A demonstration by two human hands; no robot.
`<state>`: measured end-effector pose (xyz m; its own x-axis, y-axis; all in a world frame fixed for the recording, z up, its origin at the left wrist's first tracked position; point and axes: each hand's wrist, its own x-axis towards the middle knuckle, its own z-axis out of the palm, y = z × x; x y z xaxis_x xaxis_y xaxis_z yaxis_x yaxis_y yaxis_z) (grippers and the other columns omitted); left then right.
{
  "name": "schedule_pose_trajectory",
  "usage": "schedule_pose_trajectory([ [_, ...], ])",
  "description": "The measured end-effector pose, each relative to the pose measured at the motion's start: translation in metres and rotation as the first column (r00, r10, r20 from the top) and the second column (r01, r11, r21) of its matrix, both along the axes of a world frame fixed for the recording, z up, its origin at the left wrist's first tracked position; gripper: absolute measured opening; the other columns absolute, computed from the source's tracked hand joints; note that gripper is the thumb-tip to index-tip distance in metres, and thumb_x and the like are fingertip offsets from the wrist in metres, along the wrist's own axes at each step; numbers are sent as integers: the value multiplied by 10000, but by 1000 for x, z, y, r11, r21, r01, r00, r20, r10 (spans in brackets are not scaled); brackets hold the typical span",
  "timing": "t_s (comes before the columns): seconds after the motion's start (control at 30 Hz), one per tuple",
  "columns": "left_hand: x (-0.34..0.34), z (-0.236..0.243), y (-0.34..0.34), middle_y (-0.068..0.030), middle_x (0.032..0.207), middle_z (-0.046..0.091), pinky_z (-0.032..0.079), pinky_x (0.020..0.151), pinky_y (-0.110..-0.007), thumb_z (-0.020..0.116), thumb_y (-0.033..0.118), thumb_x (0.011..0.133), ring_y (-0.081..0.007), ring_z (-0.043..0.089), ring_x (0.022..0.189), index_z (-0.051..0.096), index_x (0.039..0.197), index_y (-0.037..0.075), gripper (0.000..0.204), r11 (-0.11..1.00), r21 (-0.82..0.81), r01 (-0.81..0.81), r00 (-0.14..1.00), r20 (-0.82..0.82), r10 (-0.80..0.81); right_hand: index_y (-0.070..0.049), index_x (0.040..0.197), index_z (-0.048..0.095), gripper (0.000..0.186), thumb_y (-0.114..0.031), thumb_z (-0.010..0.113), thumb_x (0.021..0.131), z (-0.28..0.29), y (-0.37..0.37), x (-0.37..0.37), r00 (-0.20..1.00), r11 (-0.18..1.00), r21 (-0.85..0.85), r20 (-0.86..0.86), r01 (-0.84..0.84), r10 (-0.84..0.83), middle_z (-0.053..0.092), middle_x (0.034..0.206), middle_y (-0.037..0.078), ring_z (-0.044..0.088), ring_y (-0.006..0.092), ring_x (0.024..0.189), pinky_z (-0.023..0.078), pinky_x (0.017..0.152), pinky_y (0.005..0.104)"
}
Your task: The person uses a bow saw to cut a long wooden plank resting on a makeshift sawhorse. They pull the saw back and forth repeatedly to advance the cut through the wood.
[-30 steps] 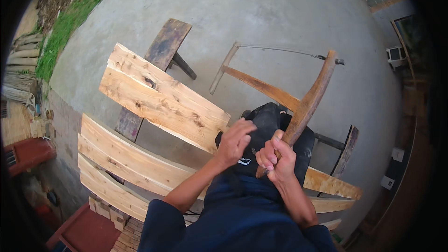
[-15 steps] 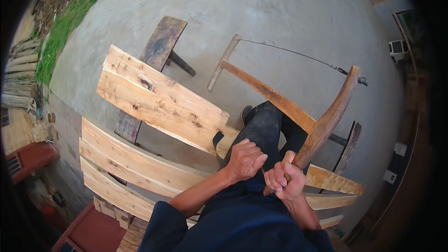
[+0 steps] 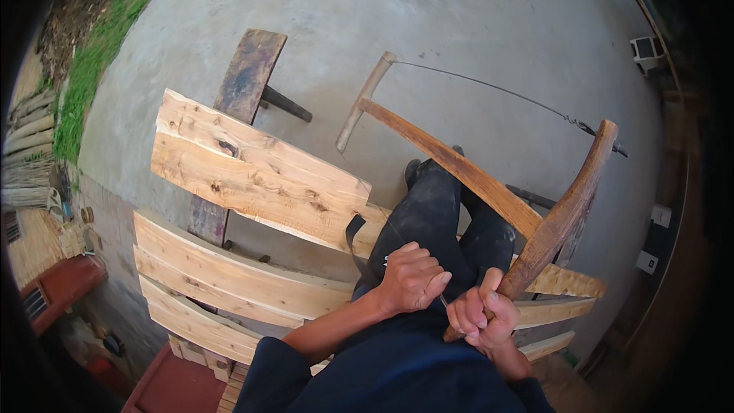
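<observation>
My right hand (image 3: 482, 313) grips the lower end of the curved right arm (image 3: 573, 206) of a wooden bow saw. The saw's crossbar (image 3: 443, 160) runs diagonally up-left to a pale end piece (image 3: 363, 99), with a taut wire (image 3: 497, 87) above it. My left hand (image 3: 413, 275) is closed around the saw's thin blade, just left of my right hand and above my dark trousers; the gripped part is hidden. A knotty light board (image 3: 252, 160) lies across a dark, stained wooden bench (image 3: 248, 69) to the left, a black strap (image 3: 352, 237) hanging at its right end.
More pale boards (image 3: 229, 268) lie stacked below and behind my arms, extending right. Grey concrete (image 3: 459, 8) surrounds the bench, with grass (image 3: 95, 69) and piled poles (image 3: 27, 138) at left, red wooden objects (image 3: 176, 382) lower left, and a white chair-like object (image 3: 648, 53) at right.
My left hand has moved down from a loose, half-open pose and closed beside my right hand. The saw's right arm and my right hand have moved down and rightward.
</observation>
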<state>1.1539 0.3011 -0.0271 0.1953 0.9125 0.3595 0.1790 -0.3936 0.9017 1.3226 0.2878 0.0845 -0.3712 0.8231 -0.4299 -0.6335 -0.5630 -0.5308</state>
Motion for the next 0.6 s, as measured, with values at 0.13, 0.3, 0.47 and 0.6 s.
schedule_pose_trajectory([
  [0.13,-2,3,0,-49,611,515,351,575,-392,696,141,921,-242,470,566,623,631,96,302,1000,-12,6,1000,-17,-6,-132,926,404,212,-204,502,1099,0,-3,1,1000,1000,-1,-9,-10,10,448,579,37,428,168,429,373,507,369],
  [0.3,-6,0,1,-48,617,515,354,579,-395,685,124,919,-245,472,574,619,643,91,285,1000,2,20,1000,-13,-20,-128,930,412,198,-188,498,1098,3,2,-5,998,1000,8,-62,-22,22,451,578,45,424,170,432,379,512,368],
  [0.47,-7,0,4,-49,621,517,352,575,-400,678,113,911,-246,479,575,613,643,90,276,1000,4,-1,1000,-2,1,-150,919,409,218,-232,496,1102,4,9,-13,999,999,16,18,-42,42,432,541,18,435,160,398,364,458,334],
  [0.6,-2,13,-3,-44,602,488,347,570,-391,682,119,910,-240,465,566,592,615,100,310,1000,15,18,1000,-15,-18,-136,918,407,209,-214,503,1087,18,1,-4,998,998,30,4,-59,59,429,531,24,438,163,398,364,441,340],
])
